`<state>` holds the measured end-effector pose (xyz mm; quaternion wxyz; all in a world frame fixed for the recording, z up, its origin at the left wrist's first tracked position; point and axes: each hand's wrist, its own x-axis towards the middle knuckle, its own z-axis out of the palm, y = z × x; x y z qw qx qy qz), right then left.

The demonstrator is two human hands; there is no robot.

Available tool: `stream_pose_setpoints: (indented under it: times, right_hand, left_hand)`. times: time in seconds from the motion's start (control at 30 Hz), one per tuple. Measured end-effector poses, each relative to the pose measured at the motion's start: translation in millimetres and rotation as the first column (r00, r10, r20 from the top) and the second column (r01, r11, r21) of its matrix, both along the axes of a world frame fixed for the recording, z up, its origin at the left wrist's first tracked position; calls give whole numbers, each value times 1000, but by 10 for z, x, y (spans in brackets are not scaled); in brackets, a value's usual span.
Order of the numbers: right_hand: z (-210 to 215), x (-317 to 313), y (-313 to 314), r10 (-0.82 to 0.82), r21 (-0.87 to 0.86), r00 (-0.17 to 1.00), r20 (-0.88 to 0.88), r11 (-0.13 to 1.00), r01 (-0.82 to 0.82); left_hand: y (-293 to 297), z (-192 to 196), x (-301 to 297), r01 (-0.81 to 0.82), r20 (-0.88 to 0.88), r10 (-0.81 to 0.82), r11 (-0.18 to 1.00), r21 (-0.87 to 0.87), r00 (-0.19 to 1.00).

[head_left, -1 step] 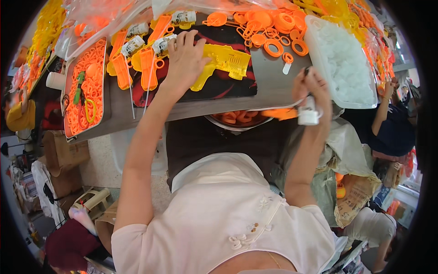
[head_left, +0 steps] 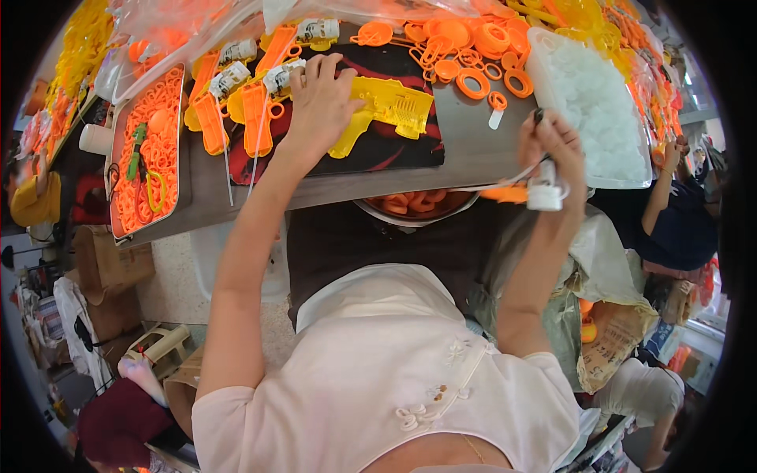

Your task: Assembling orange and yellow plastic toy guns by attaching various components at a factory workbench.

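My left hand (head_left: 323, 102) lies with fingers spread over a yellow plastic toy gun half-shell (head_left: 404, 110) on a black and red mat (head_left: 426, 151). Its fingertips come close to a printed white cylinder (head_left: 282, 76) on an orange and yellow toy gun (head_left: 256, 118). Off the table's front edge, my right hand (head_left: 556, 146) is closed, and a small black end (head_left: 538, 115) pokes out at its fingertips. Below its palm show a white capped cylinder (head_left: 544, 197), a pale strip and an orange piece (head_left: 505, 193). Whether these are one thing I cannot tell.
An orange-filled tray (head_left: 180, 165) with green-handled and yellow-handled tools stands at left. Loose orange rings (head_left: 473, 83) lie at the back. A clear tub (head_left: 607, 185) of translucent pieces stands right. Below the table edge sits a metal bowl (head_left: 414, 223) of orange parts. Other people work nearby.
My right hand has shifted a little to the right, carrying the white cylinder and orange piece along. The left hand and the yellow shell have stayed put.
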<state>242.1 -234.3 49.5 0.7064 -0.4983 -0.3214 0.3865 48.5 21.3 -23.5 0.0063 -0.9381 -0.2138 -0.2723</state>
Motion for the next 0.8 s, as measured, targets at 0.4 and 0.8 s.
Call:
stream_pose_setpoints:
  times: [0.4,0.8]
  right_hand:
    - [-443,-158,1171,401,-485,599,693,874,-23]
    - [-481,-179,1159,357,-427,648,673,903,-54]
  left_hand:
    - [-213,-79,31,307,468,172,557,-772,867]
    - [-225,-60,104,210,411,113,720,-661,905]
